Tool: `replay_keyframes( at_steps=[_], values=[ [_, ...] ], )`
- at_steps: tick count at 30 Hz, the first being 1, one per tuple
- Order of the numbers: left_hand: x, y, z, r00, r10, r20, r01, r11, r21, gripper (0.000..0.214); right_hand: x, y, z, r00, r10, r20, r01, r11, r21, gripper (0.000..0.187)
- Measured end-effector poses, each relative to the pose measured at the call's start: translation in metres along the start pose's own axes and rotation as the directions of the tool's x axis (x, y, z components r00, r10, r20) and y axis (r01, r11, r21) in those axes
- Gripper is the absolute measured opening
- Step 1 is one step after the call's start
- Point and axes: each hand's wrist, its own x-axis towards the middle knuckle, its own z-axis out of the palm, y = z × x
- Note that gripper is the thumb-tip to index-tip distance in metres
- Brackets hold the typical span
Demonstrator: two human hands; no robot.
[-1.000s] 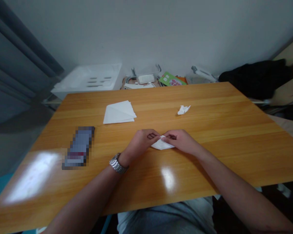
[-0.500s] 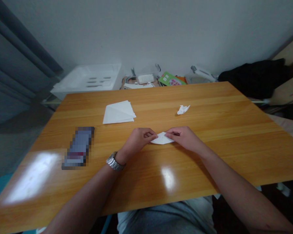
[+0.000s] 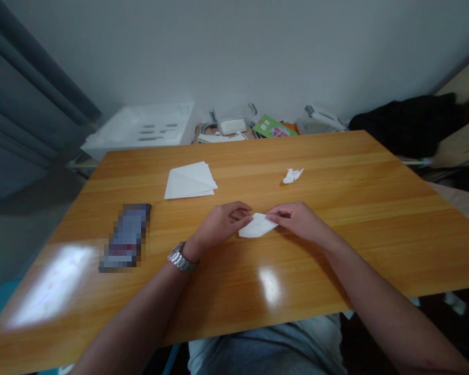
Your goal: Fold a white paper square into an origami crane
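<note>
In the head view, your right hand (image 3: 299, 221) pinches the right end of the folded paper (image 3: 257, 227) over the table (image 3: 226, 297), and your left hand (image 3: 222, 225) is at its left end, thumb and fingers parted, its hold impossible to tell. From the paper, wood runs toward you to the near edge, with the phone (image 3: 127, 234) well left, the sheets (image 3: 190, 180) beyond and left, the scrap (image 3: 293, 176) beyond and right. The scrap's shape is hard to make out; the phone is pixelated.
</note>
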Motion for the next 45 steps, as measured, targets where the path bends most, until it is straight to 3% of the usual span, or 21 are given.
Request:
replay_keyframes(
  at_steps=[2, 8, 22, 36, 45],
  values=[
    [-0.0001, 0.0008, 0.0044, 1.000, 0.005, 0.010, -0.005, 0.998, -0.057, 0.036, -0.0010, -0.0014, 0.0031, 0.999, -0.020, 0.035, 0.020, 1.000, -0.019, 0.028],
    [0.0005, 0.0058, 0.0064, 1.000, 0.010, -0.009, -0.009, 0.994, 0.108, 0.028, -0.0009, -0.0056, 0.0061, 0.999, -0.036, 0.013, 0.037, 0.998, -0.047, 0.026],
    [0.0023, -0.0001, 0.0032, 0.996, 0.008, -0.087, -0.007, 1.000, 0.010, 0.029, 0.0046, -0.0015, -0.0014, 0.998, 0.015, -0.058, -0.010, 0.996, 0.092, 0.031],
    [0.0009, 0.0024, 0.0042, 0.998, -0.009, -0.058, 0.010, 1.000, 0.026, 0.030, 0.0051, 0.0021, -0.0010, 0.998, 0.014, -0.064, -0.008, 0.995, 0.099, 0.030],
    [-0.0001, 0.0029, 0.0105, 0.999, -0.028, 0.017, 0.029, 0.997, -0.068, 0.027, 0.0046, 0.0036, -0.0009, 0.995, -0.002, -0.105, 0.005, 1.000, 0.028, 0.028]
  ],
)
